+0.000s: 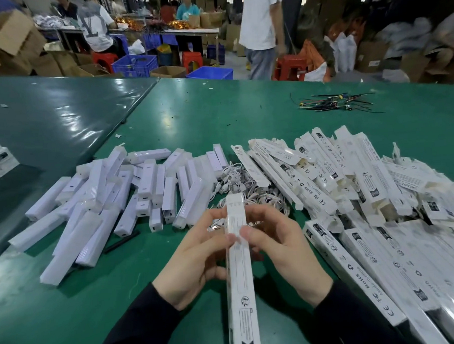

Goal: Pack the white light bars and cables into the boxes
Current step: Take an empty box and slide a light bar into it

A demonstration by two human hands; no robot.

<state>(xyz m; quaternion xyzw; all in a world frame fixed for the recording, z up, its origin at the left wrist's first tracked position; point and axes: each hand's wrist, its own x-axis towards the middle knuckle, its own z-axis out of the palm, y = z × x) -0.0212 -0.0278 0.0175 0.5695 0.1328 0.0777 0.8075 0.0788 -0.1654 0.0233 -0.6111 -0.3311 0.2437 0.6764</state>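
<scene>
We hold a long white box (241,274) upright between us, left hand (195,260) and right hand (282,252) both pinching its upper part. Beyond lie coiled cables (236,187), light bars (113,201) to the left, piled boxes (362,182) to the right, all on the green table (218,115).

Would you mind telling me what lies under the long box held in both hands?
Under the long box lie the green table and, at its far end, the pile of white cables. Both hands grip it; its contents are hidden.
</scene>
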